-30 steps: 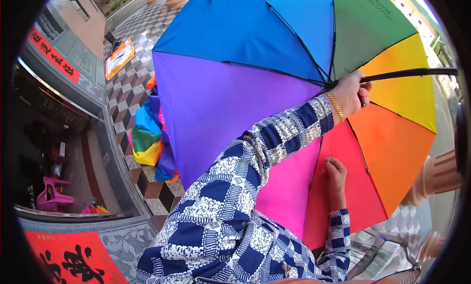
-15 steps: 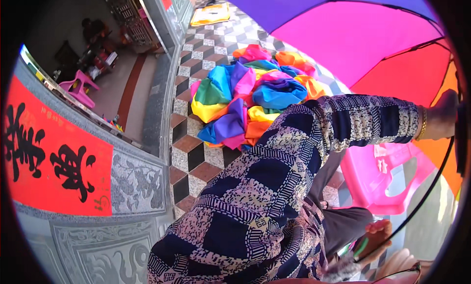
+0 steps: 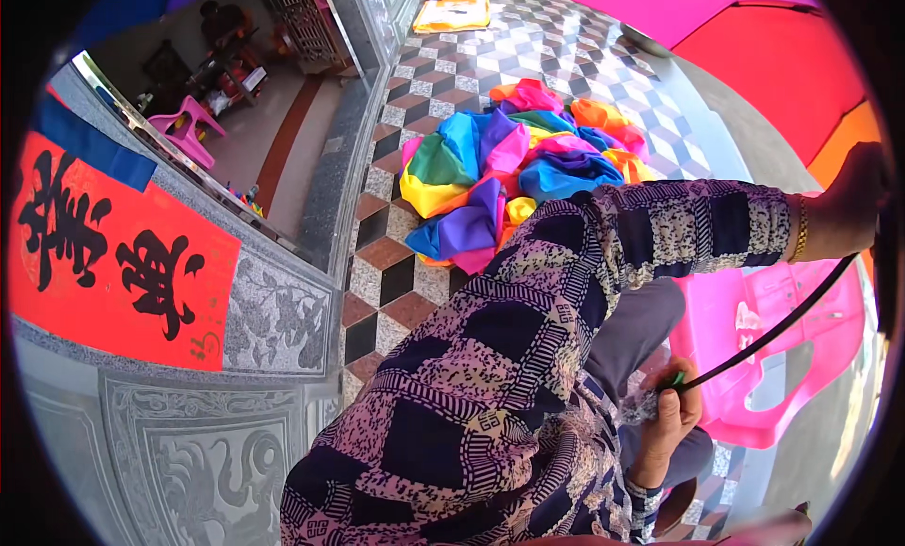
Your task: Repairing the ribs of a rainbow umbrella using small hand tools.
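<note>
A large open umbrella (image 3: 773, 74) in pink, red and orange panels spans the upper right. My left arm reaches across to the right edge, where my left hand (image 3: 844, 211) is closed around the dark part near the umbrella's middle; its fingers are in shadow and partly cut off. From there a thin black shaft (image 3: 782, 329) runs down to my right hand (image 3: 671, 414). My right hand is closed on the shaft's lower end, where a small green piece (image 3: 677, 382) shows. Crinkled clear plastic (image 3: 639, 405) lies beside these fingers.
Several rainbow-coloured cloths (image 3: 518, 173) lie heaped on the patterned tile floor (image 3: 377, 282). A pink plastic stool (image 3: 754, 395) stands by my right hand. On the left are a carved grey wall (image 3: 273, 310) with a red banner and a doorway. Farther off lies a yellow-orange packet (image 3: 452, 13).
My right hand has risen and closed on the shaft's lower end. The canopy has turned and shifted, with blue panels now at the upper left. The view has shifted slightly.
</note>
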A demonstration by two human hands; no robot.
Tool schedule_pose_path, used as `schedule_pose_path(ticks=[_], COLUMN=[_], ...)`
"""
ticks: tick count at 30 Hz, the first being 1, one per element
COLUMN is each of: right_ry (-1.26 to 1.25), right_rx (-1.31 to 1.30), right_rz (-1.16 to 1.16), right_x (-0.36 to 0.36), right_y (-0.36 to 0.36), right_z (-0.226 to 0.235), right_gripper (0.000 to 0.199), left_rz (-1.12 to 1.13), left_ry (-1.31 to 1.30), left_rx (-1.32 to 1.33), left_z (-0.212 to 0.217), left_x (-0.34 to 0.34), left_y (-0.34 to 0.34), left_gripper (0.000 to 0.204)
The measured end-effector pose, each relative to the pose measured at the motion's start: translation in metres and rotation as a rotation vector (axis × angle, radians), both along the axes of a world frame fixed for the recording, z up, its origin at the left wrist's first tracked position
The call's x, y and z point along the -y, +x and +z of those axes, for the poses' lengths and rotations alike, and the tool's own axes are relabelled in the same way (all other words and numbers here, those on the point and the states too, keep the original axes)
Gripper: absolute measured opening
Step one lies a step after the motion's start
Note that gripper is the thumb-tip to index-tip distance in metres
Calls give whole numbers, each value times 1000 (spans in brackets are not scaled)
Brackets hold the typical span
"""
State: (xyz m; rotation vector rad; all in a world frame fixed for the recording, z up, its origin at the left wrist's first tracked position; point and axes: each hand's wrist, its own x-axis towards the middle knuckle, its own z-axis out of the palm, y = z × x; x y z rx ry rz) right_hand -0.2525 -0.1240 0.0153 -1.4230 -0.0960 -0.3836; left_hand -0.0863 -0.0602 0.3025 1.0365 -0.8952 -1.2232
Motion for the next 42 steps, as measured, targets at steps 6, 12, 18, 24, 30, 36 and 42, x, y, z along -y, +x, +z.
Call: schedule_pose_path(ticks=[6, 12, 18, 24, 30, 36, 42], right_ry=[-33, 134, 49, 96, 332, 662, 502], right_rx=[-7, -63, -125, -88, -231, 131, 224], right_rz=[121, 136, 155, -15, -289, -645, -636], right_x=[76, 30, 23, 62, 189, 465, 552], right_y=[5, -23, -28, -21, -2, -58, -29], right_z=[-47, -32, -27, -27, -38, -151, -98], right_gripper=[35, 29, 33, 39, 36, 26, 25], left_rz=[176, 356, 544, 655, 726, 773, 760], left_ry=[-178, -374, -520, -607, -436, -265, -64], left_rx=[74, 114, 140, 89, 182, 272, 259], left_z=[-36, -50, -69, -83, -129, -234, -291], left_x=[171, 186, 164, 179, 195, 256, 234], left_y=[50, 35, 21, 36, 62, 90, 67], left_gripper=[26, 27, 29, 27, 30, 35, 33])
